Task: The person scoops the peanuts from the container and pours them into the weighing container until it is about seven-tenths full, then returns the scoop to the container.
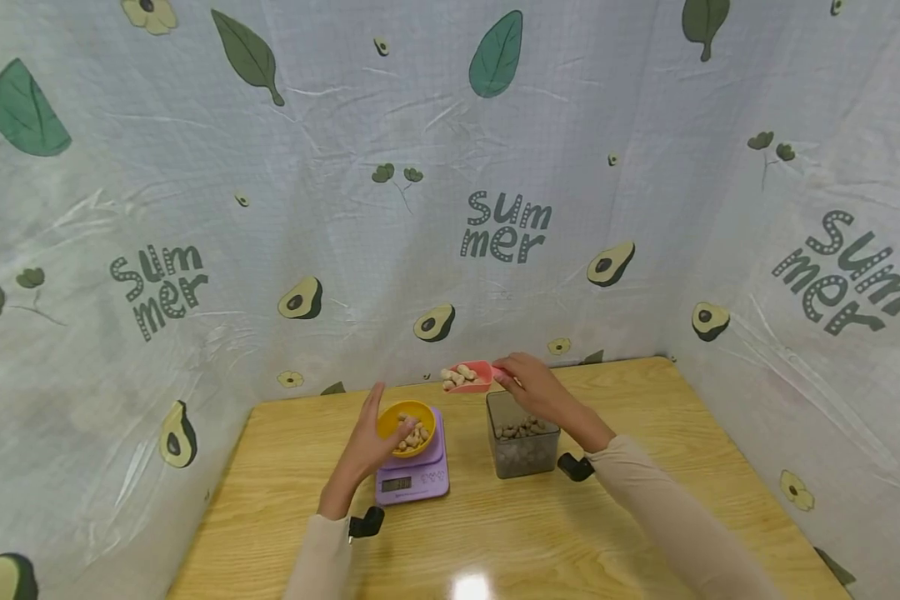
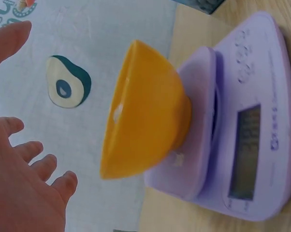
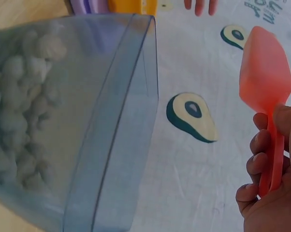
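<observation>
My right hand (image 1: 532, 387) grips the handle of a pink scoop (image 3: 267, 67) loaded with several peanuts (image 1: 461, 377), held above the far side of a grey see-through bin (image 1: 525, 457). More peanuts (image 1: 521, 429) lie inside that bin. To the left, a yellow bowl (image 1: 422, 408) with peanuts in it sits on a purple kitchen scale (image 2: 273, 159). My left hand (image 1: 369, 446) hovers at the bowl's left side, fingers spread and thumb reaching over the rim in the head view. In the left wrist view the hand (image 2: 24, 179) is apart from the bowl and holds nothing.
A light wood table (image 1: 487, 525) carries the scale and bin. White sheeting (image 1: 375, 250) printed with avocados and leaves rises behind the table and along both sides. The scale's display (image 2: 245, 152) faces me, its digits blurred.
</observation>
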A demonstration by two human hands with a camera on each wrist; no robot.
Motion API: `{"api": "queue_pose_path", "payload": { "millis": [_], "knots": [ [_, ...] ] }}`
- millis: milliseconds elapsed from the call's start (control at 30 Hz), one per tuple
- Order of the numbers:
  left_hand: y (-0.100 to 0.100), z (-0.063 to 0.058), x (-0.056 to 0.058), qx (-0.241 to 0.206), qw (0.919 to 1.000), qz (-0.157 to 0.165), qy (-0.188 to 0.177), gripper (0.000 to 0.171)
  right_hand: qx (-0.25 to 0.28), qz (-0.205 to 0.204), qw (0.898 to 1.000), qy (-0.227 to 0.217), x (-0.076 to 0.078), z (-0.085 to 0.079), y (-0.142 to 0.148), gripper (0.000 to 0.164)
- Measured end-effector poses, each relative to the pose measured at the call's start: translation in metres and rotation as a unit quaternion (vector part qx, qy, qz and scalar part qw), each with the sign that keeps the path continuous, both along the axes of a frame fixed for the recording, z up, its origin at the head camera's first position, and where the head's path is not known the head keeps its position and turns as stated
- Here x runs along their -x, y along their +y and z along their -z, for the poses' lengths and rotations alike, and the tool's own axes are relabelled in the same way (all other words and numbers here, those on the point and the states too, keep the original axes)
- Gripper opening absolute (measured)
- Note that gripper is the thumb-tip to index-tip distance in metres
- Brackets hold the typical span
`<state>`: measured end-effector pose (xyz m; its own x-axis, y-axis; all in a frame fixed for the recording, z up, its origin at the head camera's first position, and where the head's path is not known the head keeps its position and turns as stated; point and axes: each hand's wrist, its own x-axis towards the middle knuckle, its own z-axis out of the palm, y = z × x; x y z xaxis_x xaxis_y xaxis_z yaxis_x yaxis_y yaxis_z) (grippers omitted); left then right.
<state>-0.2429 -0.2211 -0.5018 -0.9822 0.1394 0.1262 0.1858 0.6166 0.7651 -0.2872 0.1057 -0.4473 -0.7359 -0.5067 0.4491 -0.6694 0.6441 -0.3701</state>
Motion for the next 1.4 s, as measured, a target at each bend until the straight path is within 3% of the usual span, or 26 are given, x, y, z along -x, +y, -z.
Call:
{"api": "queue_pose_path", "payload": {
  "millis": [233,567,1000,1167,1400],
  "knots": [
    [-0.010,0.016,0.001,0.018,0.9995,0.005,-0.025,0.101,-0.007,-0.016,1.000,0.000,0.000,0.011,-0.023,0.029],
    [-0.016,0.040,0.001,0.008,0.9961,0.000,-0.088,0.112,-0.058,-0.010,0.996,-0.061,0.002,0.025,-0.053,0.031],
    [-0.017,0.044,0.002,0.006,0.9951,0.007,-0.099,0.111,-0.169,0.004,0.984,-0.064,0.011,0.038,-0.083,0.031],
    [-0.016,0.044,0.003,0.005,0.9956,0.009,-0.094,0.111,-0.229,-0.005,0.973,-0.026,0.012,0.024,-0.093,0.028],
    [-0.017,0.042,0.001,0.005,0.9955,0.007,-0.095,0.110,-0.351,-0.011,0.934,0.069,0.012,-0.006,-0.112,0.014]
  ]
}}
